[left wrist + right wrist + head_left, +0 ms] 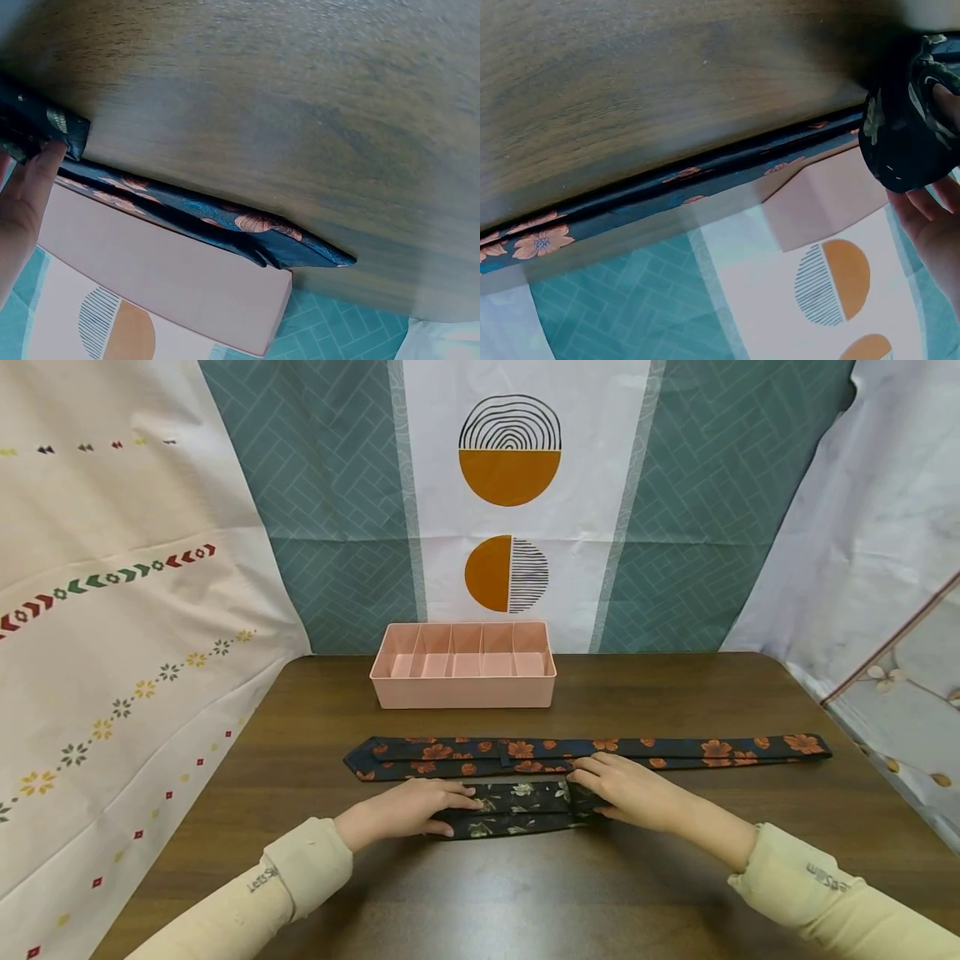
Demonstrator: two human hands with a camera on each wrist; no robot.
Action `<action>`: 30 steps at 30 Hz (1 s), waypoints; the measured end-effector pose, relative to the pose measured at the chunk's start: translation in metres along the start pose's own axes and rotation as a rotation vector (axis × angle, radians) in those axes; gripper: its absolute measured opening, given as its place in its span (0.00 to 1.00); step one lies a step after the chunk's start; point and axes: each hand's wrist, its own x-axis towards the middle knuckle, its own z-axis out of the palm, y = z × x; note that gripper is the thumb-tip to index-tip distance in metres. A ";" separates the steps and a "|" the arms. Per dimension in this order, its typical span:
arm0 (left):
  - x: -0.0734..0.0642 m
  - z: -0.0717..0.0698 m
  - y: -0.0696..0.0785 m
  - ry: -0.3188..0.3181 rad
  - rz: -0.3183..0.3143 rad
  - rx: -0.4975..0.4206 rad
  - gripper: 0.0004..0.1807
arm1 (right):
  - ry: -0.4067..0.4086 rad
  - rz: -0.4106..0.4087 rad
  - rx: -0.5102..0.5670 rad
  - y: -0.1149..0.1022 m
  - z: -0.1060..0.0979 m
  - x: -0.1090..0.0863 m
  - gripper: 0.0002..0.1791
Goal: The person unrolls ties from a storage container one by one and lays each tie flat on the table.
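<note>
Your right hand (pixel 628 792) grips the curled right end of the dark tie with pale flowers (pixel 517 799), your left hand (pixel 412 810) rests nearly straight fingers on its left end, and it lies side to side between both hands on the worktop (pixel 487 902).

A curtained nook, homelike in look, closed in a table with a dark wood-grain surface (pixel 675 693). Along the back edge hung a teal-and-white cloth (pixel 528 518) printed with circles, each half orange and half lined; a cream cloth (pixel 112 664) with rows of small coloured motifs sloped down past the left edge, and white flower-printed fabric (pixel 892 681) draped beyond the right edge. Two flowered neckties (pixel 517 802), and a pink divided box (pixel 465 695) near the back edge, suited a home (whether house or studio could not be told).
</note>
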 end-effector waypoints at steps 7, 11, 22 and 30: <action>-0.004 0.000 -0.001 -0.005 -0.020 -0.005 0.28 | -0.003 0.003 -0.009 0.003 0.003 -0.002 0.28; -0.006 0.000 -0.004 0.000 -0.003 -0.010 0.28 | -0.013 0.017 -0.002 0.004 0.003 -0.003 0.27; -0.009 -0.003 -0.006 0.006 0.000 -0.037 0.28 | -0.042 0.011 -0.014 0.007 0.008 -0.008 0.30; -0.010 -0.001 -0.007 0.005 -0.012 -0.036 0.28 | -0.057 -0.001 -0.040 0.007 0.008 -0.010 0.31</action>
